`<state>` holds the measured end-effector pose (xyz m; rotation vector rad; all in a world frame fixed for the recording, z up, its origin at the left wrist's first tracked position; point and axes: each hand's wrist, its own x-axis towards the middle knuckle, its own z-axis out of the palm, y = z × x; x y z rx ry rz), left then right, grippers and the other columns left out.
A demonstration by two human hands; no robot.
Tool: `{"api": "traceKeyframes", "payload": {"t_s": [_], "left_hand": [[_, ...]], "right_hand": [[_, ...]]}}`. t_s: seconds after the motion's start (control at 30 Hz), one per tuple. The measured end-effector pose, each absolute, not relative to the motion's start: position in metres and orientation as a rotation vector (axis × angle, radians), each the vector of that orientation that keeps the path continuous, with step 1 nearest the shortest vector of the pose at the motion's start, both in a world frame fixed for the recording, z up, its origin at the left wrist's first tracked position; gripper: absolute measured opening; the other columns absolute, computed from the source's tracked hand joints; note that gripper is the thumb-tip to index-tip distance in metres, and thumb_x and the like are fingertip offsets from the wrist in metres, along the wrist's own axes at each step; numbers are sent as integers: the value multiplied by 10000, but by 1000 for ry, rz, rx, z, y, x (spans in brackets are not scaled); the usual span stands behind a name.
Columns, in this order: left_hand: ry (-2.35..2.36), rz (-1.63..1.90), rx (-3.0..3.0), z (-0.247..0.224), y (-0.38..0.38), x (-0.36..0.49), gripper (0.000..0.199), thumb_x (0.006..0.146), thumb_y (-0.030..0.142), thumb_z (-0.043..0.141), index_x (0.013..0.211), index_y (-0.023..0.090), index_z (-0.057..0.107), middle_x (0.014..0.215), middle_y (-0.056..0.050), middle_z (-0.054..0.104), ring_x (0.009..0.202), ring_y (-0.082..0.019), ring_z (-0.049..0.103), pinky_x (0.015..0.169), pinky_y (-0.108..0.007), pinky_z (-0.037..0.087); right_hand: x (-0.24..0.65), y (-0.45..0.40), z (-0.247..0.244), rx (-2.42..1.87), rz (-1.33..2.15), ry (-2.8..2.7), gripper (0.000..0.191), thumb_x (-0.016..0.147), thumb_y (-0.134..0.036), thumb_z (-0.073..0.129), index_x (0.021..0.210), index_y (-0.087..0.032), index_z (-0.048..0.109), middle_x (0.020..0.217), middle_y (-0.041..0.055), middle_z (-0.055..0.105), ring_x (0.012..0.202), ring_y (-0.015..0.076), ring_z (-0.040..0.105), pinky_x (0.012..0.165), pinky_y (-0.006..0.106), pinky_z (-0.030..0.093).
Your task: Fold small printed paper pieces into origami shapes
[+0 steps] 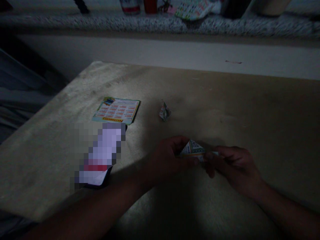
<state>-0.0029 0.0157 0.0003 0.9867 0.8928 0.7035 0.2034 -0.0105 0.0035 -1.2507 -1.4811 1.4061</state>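
One paper [196, 149], partly folded, held to the right of the phone [105, 150], above the tabletop [265, 116]. Left hand [168, 155]: fingers pinching the paper's left end, thumb along the near edge. Right hand [233, 166]: fingers pinching the right end, thumb on the near side. Visible above the near band: a peaked, printed flap. Also to the right of the phone, but farther back: one small folded piece [164, 113], apart from both hands. Just beyond the phone's far end: printed leaflets [117, 110], lying flat; contact with the phone not clear.

Step in hand, by judgement: folding, probably along the near edge. For the next move: hold the left pinch firm, align the edge, then run the right thumb along the fold to set the crease. Avoid slackening both grips together; likely result, a skewed fold. Exact fold line partly hidden by fingers.
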Motion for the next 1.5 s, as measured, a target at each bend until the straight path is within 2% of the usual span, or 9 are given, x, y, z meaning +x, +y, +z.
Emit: {"api": "traceKeyframes", "payload": {"t_s": [0.53,0.67,0.77,0.93,1.1,1.23,1.37,1.5], "left_hand": [[815,668,831,3,16,-2,281,682,211,877,873,101,701,778,-14,691,642,-94,615,568,-193,518],[781,660,850,4,15,-3,227,721,200,852,882,113,717,762,-14,708,635,-87,627,574,-177,498],[779,651,875,5,14,-3,229,717,208,857,883,120,726,750,-16,716,623,-89,628,573,-180,487],[819,641,928,4,14,-4,214,715,213,854,853,110,728,710,0,681,599,-73,585,564,-172,458],[820,608,982,5,17,-8,215,740,244,843,836,94,722,680,6,646,589,-63,555,544,-164,428],[836,588,1033,4,18,-12,212,752,245,831,846,92,719,696,0,649,599,-73,564,554,-179,435],[868,573,1046,6,20,-14,217,748,254,830,849,96,721,697,-3,655,602,-83,567,566,-193,436],[894,559,1061,10,22,-14,215,744,253,827,858,100,728,707,-2,664,606,-86,570,577,-198,434]], "right_hand": [[204,-10,4,-1225,1422,-1518,359,931,-334,659,612,-170,679,519,7,663,461,86,585,462,183,434],[204,-10,1,-1192,1431,-1552,245,900,-292,687,684,-178,700,586,7,674,528,103,600,505,198,468],[203,-11,-1,-1206,1395,-1582,140,846,-247,732,723,-182,719,586,-4,659,510,96,555,464,192,436],[206,-10,1,-1227,1465,-1581,167,832,-244,753,680,-181,722,532,-15,651,453,77,517,430,186,384],[213,-6,5,-1182,1747,-1505,266,887,-332,722,676,-174,750,647,36,746,589,124,673,567,214,511],[215,0,8,-1198,1907,-1436,296,890,-403,716,705,-180,776,670,49,772,615,152,726,608,235,572],[215,1,9,-1217,1921,-1431,347,914,-463,670,730,-189,776,711,57,785,660,174,747,635,264,598],[214,-2,7,-1201,1835,-1507,316,925,-442,663,764,-198,782,734,44,781,688,168,738,669,268,591]]}}
